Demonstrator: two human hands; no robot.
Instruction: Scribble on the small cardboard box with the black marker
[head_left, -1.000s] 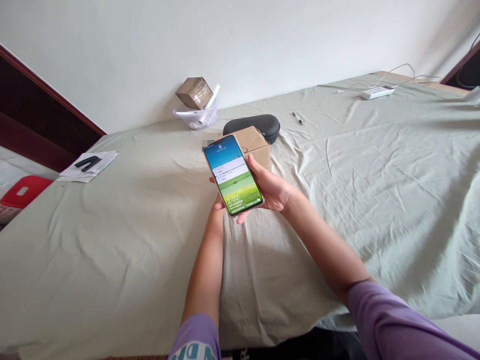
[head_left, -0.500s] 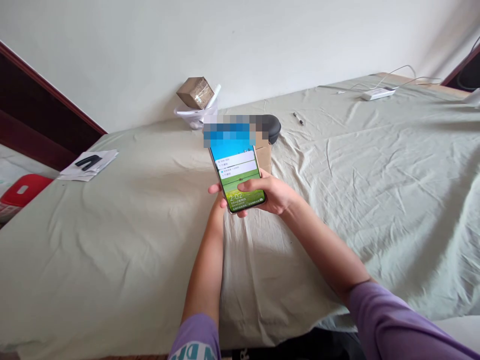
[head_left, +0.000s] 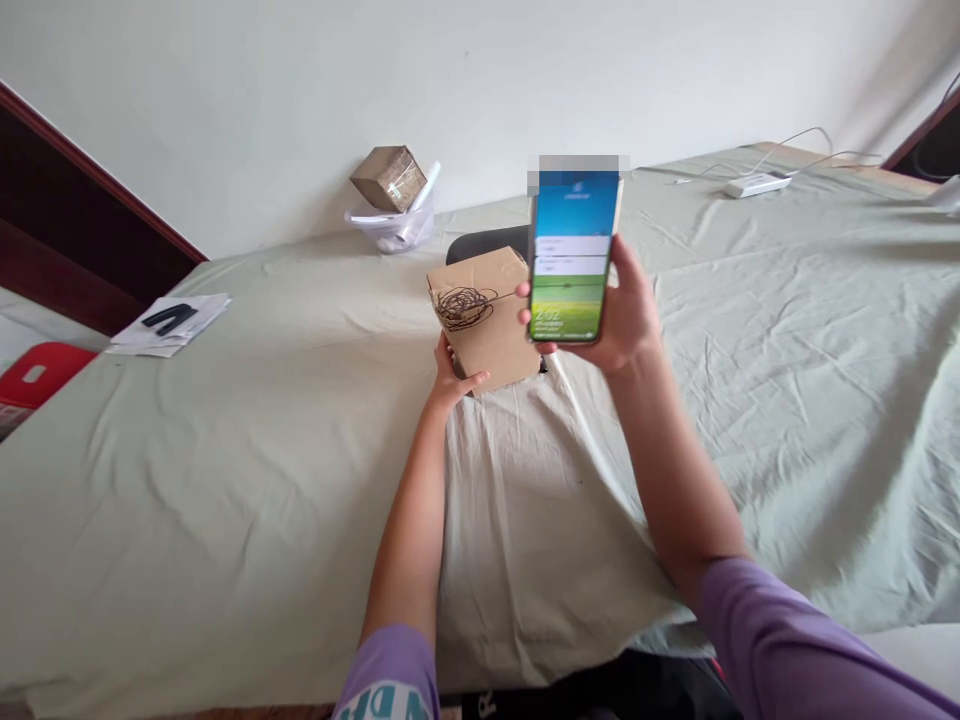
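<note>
My right hand (head_left: pixel 630 310) is wrapped round a smartphone (head_left: pixel 570 285), held upright with its lit screen facing me; the top of the screen is blurred out. At the lower left corner of a cardboard box (head_left: pixel 499 350), my left hand (head_left: pixel 452 378) grips the edge, thumb on the front face and fingers behind. A black scribble (head_left: pixel 465 307) marks the upper left of that face. The phone hides the right part of the box. Behind the box shows part of a dark rounded case (head_left: pixel 480 243).
A plastic tub (head_left: pixel 397 228) by the wall bears a small brown box (head_left: pixel 390 178). To the left, a black stapler-like object (head_left: pixel 171 318) lies on papers (head_left: pixel 135 343) near a red container (head_left: pixel 45 375). A white power strip (head_left: pixel 756 185) with cables lies at the far right.
The phone has moved right and up in my right hand, uncovering the cardboard box. My left hand, formerly behind the phone, now shows on the box, which stands more tilted toward me.
</note>
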